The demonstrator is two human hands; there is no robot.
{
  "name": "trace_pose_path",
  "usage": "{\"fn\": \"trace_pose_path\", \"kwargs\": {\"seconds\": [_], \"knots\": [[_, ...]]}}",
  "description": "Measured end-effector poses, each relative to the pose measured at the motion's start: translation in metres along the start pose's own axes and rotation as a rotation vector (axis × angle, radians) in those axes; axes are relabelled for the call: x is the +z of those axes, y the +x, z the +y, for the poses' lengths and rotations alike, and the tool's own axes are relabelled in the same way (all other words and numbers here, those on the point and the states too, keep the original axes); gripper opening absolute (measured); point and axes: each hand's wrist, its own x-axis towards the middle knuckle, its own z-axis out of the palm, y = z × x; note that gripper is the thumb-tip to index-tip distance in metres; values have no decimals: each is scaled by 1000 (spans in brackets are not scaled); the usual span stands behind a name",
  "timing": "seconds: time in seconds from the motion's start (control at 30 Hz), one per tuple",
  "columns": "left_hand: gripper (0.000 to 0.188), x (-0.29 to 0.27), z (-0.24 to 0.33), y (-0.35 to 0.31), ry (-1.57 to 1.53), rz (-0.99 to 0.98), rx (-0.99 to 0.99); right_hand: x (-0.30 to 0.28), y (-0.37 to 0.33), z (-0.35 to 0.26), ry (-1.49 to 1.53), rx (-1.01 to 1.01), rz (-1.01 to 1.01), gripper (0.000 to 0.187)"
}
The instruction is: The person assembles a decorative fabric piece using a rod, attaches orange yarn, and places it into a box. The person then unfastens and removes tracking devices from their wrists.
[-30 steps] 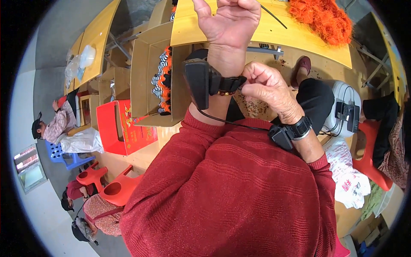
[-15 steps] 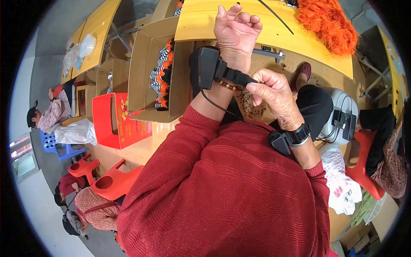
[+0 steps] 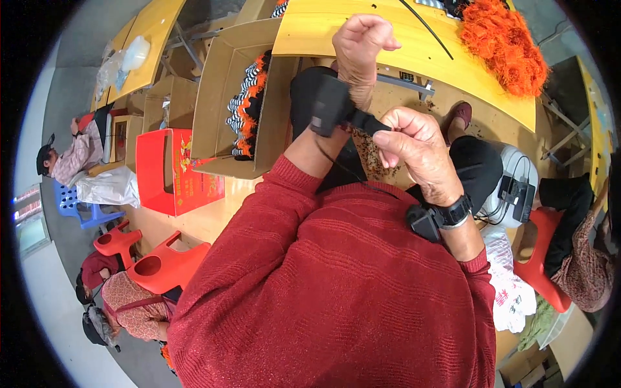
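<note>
My left hand [image 3: 362, 48] is raised over the near edge of the yellow table, its fingers curled in and nothing visible in them. On that wrist sits a black box-shaped device [image 3: 331, 107], smeared by motion, with a cable hanging from it. My right hand [image 3: 414, 145] pinches the loose end of the device's black strap [image 3: 369, 123] between thumb and fingers. A second black device [image 3: 424, 222] is worn on my right wrist, beside a dark wristwatch [image 3: 457, 211].
The yellow table [image 3: 310, 32] carries a heap of orange fluffy material [image 3: 504, 48] and a thin black rod [image 3: 427, 29]. To the left stand a cardboard box [image 3: 217, 97] of striped and orange items, a red box [image 3: 152, 174] and red stools [image 3: 169, 265]. Other people sit further left and at right.
My left hand has turned over and its fingers have curled in. The wrist device has rotated with it, while my right hand keeps its pinch on the strap.
</note>
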Motion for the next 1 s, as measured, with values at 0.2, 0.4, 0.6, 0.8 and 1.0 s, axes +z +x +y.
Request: {"fn": "trace_pose_path", "kwargs": {"seconds": [0.2,0.4,0.6,0.8,1.0], "knots": [[11,-5,4,-9,155,3,-39,-6,4,2,-209,160,29,14],[16,19,5,6,-22,37,-177,-17,16,13,-154,29,45,10],[13,31,-5,8,-28,126,-204,-16,13,19,-360,-201,146,18],[12,31,-11,13,-15,183,-231,-16,15,18,-399,-89,75,17],[13,28,-13,9,-50,139,-328,-19,10,16,-301,86,-60,20]]}}
